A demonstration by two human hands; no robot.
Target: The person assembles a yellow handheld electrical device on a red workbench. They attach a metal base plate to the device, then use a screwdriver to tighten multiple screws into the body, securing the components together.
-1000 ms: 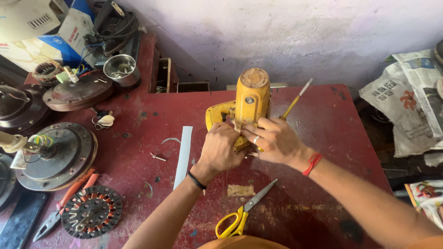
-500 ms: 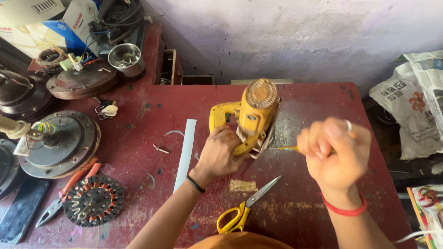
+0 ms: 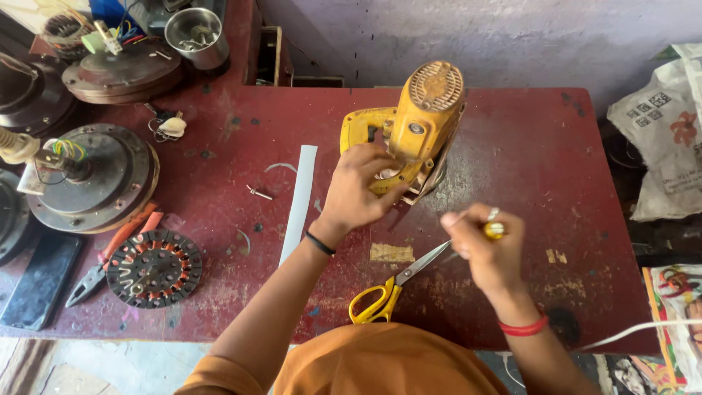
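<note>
Fingers (image 3: 369, 164) around yellow power tool (image 3: 420, 121)

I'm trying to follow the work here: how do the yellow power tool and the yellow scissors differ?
The yellow power tool is bulky and stands propped up, steadied by the left hand. The yellow scissors are slim, lie flat on the red table, slightly open, untouched near the right hand. Both are yellow.

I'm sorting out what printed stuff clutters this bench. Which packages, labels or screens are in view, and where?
Printed sack: right edge, beyond the table; crumpled, whitish with dark and red print.
Printed paper: lower right corner; flat, colourful pictures.
Phone: table's near left edge; flat dark rectangle, screen dark.
Blue package: top left, mostly hidden.
</note>
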